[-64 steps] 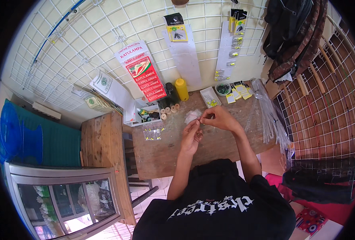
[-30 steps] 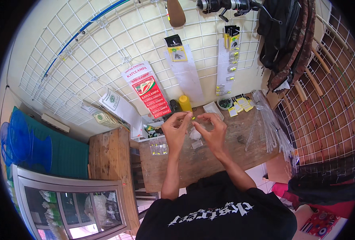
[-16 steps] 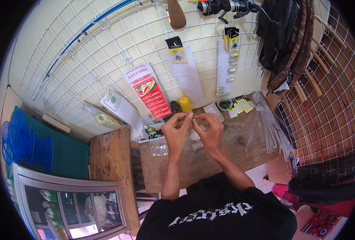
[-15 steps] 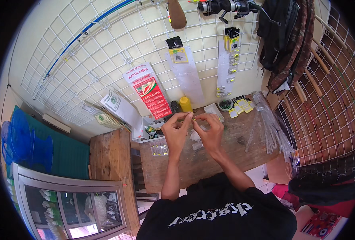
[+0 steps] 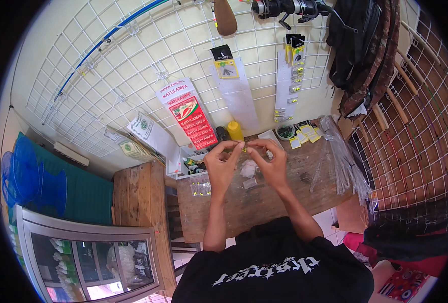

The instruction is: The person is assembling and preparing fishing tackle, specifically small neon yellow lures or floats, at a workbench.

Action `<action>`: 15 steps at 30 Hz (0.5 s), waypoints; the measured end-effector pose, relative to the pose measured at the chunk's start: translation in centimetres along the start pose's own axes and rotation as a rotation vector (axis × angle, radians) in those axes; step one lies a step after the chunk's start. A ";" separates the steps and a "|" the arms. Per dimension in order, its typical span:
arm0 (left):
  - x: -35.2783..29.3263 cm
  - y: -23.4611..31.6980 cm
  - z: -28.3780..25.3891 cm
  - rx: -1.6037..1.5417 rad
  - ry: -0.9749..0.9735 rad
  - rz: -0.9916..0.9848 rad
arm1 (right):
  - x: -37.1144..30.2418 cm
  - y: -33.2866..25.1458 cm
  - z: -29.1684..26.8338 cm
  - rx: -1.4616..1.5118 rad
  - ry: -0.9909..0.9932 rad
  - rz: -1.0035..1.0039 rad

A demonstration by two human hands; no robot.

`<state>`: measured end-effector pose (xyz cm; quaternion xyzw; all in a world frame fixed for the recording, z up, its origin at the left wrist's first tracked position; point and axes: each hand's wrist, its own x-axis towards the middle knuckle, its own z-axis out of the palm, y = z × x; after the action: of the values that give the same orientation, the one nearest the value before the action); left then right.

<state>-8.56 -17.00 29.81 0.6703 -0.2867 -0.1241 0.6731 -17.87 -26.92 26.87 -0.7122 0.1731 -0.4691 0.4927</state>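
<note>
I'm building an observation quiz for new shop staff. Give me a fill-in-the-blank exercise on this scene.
1. A tiny yellow piece shows at the fingertips, between the bare left hand and the bare ____ hand.
2. The hand nearer the long red-and-white hanging card is the ____ one.
3. The smooth plastic bottle beside the dark cylindrical container is coloured ____.
4. The round tub of dark pieces stands to that bottle's ____ in the picture.

Missing words: right; left; yellow; right.

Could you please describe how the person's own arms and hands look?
The left hand and right hand are bare, as are the forearms; no gloves or watch show. The black shirt has short sleeves and white lettering.
</note>
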 end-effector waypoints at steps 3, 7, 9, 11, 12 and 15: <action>0.2 0.4 -0.2 -0.016 -0.087 -0.050 | 1.4 1.0 -1.2 0.236 -0.202 0.132; 0.4 0.3 -0.5 -0.062 -0.113 0.007 | 2.9 1.4 -1.9 0.376 -0.389 0.245; 0.5 0.2 -0.6 -0.165 -0.157 0.010 | 3.3 1.6 -2.1 0.382 -0.469 0.311; 0.6 0.0 -0.8 -0.163 -0.169 -0.016 | 3.6 1.8 -2.2 0.348 -0.512 0.321; 0.7 -0.2 -0.8 -0.163 -0.183 -0.043 | 3.7 1.9 -2.2 0.314 -0.553 0.332; 0.7 -0.3 -0.8 -0.188 -0.191 -0.033 | 3.9 2.1 -2.1 0.437 -0.613 0.394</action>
<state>-7.46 -16.78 29.71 0.5940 -0.3258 -0.2247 0.7004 -17.21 -31.72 27.15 -0.6511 0.0479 -0.1581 0.7408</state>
